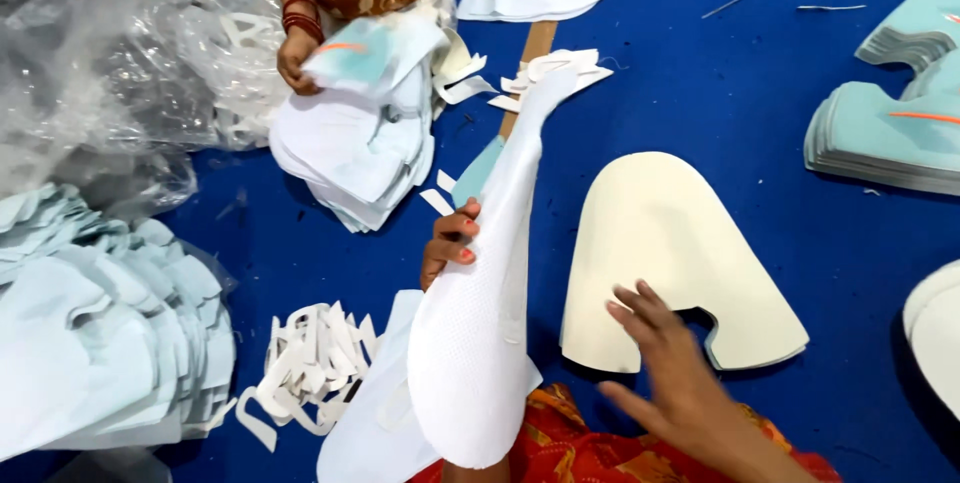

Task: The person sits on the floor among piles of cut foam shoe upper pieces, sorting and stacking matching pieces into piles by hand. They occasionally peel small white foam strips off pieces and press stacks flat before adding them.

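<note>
Blue cloth (700, 73) covers the floor. At far left lie pale stacks (100, 343), then white scraps (310, 358). The left hand (450, 243) pinches the edge of a white perforated piece (470, 343), held upright over the lap, fingers clenched on it. Right of it, the right hand (680, 373) hovers with released, spread fingers at the lower edge of a cream stack (660, 233). Keeping the piece upright and pressing the stack flat would likely help. Across the floor, another person's hand (297, 58) holds white sheets (350, 143).
</note>
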